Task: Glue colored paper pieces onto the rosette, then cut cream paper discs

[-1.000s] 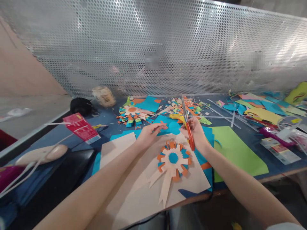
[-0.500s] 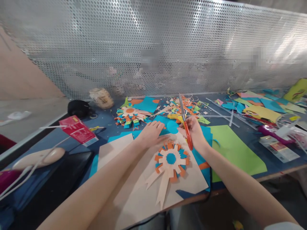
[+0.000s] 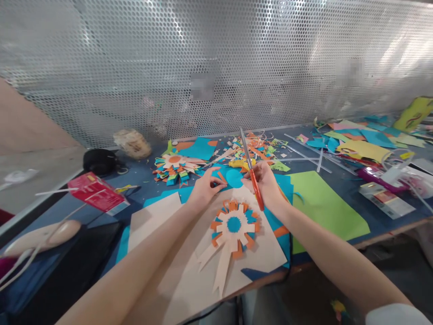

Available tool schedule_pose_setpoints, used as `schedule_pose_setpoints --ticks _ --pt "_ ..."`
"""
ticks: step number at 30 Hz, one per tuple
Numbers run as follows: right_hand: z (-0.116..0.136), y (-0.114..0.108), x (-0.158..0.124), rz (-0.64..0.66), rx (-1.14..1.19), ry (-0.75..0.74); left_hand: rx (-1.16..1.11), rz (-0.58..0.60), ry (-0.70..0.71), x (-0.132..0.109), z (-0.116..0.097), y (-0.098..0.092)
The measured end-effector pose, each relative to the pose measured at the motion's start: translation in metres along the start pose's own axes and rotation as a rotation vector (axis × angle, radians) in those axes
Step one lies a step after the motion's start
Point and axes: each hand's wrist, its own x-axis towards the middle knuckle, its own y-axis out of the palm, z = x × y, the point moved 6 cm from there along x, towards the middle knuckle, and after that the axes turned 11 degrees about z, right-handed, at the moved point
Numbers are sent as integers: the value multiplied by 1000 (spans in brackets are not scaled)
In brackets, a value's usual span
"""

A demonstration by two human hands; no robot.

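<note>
My right hand (image 3: 267,183) is closed round scissors (image 3: 256,189) with orange handles, blades pointing up and away. Its fingertips meet the edge of a round blue paper disc (image 3: 234,178). Left of the disc, my left hand (image 3: 204,187) is pinched, with a narrow orange paper strip (image 3: 222,178) at its finger and thumb. Below both hands lies a paper rosette (image 3: 233,224) with a blue centre, cream and orange tabs and two cream tails, resting on a cream sheet (image 3: 189,271). Blue sheets (image 3: 284,185) lie underneath.
A second rosette (image 3: 174,164) and paper scraps (image 3: 253,146) lie behind my hands. To the right are a green sheet (image 3: 324,207), clear sticks (image 3: 320,160) and a purple tool (image 3: 379,178). A red carton (image 3: 98,192), cream glue gun (image 3: 43,237) and black pouch (image 3: 99,161) sit left.
My left hand has drawn back slightly from the disc, its fingers now pinched with the orange strip showing. The right hand still holds the scissors. The whole view has shifted a little.
</note>
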Motion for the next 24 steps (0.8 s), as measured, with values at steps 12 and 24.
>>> schedule_pose_setpoints --ticks 12,24 --pt "-3 0 1 -3 -30 -12 -47 10 -8 -5 -1 -1" --pt "-6 4 -2 17 -22 24 -106 -18 -117 0 4 1"
